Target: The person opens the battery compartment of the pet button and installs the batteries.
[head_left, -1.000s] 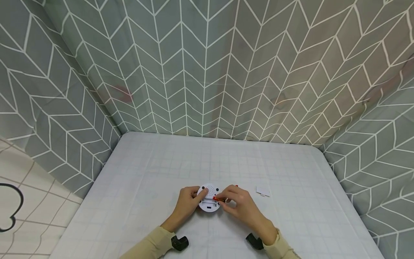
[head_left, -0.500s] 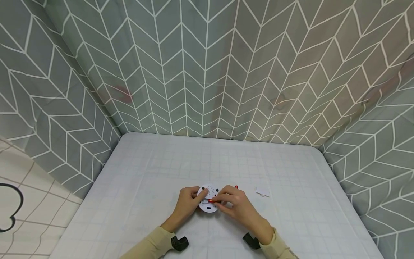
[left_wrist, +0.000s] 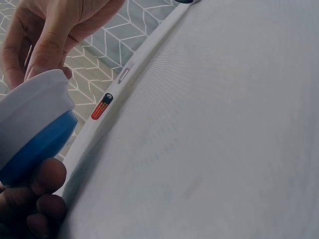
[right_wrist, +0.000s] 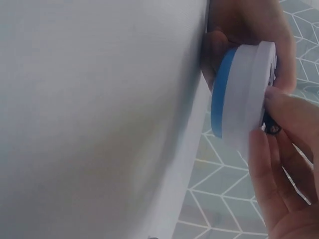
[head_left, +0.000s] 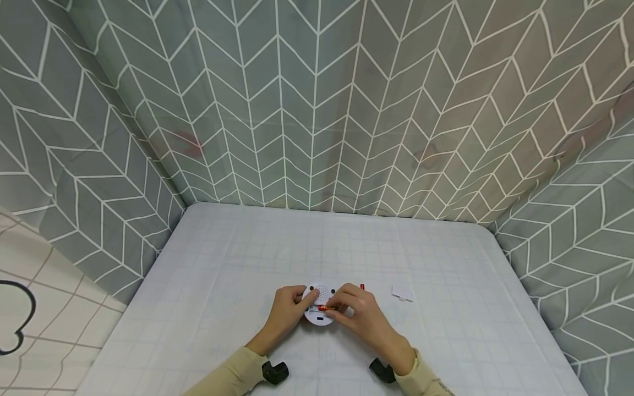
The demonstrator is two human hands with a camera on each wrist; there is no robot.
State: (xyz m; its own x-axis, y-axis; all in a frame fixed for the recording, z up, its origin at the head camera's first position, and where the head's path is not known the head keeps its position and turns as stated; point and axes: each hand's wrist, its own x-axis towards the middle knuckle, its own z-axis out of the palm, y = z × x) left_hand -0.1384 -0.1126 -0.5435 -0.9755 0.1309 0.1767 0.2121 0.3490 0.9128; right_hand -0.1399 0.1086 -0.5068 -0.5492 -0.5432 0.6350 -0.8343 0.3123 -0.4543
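My left hand [head_left: 286, 309] grips a round white device [head_left: 323, 290], thumb on its upturned face, which has small holes and a battery compartment. The device's blue underside [right_wrist: 222, 94] shows in the wrist views. With thumb and fingers, my right hand [head_left: 362, 312] pinches a red-and-black battery [head_left: 322, 308] lying at the compartment; its dark end [right_wrist: 272, 127] shows between the fingers in the right wrist view. Whether it is fully seated I cannot tell. A second battery [left_wrist: 102, 106] lies on the table beyond the device, partly hidden by my right hand in the head view.
A small white battery cover [head_left: 402, 292] lies on the table to the right of my right hand. The white cloth-covered table [head_left: 238, 247] reaches back to patterned curtains [head_left: 297, 137]. Each wrist carries a black camera [head_left: 275, 373].
My right hand has moved slightly left, bringing the battery from the compartment's right side across it. More of the second battery now shows. My left hand and the device have stayed almost still.
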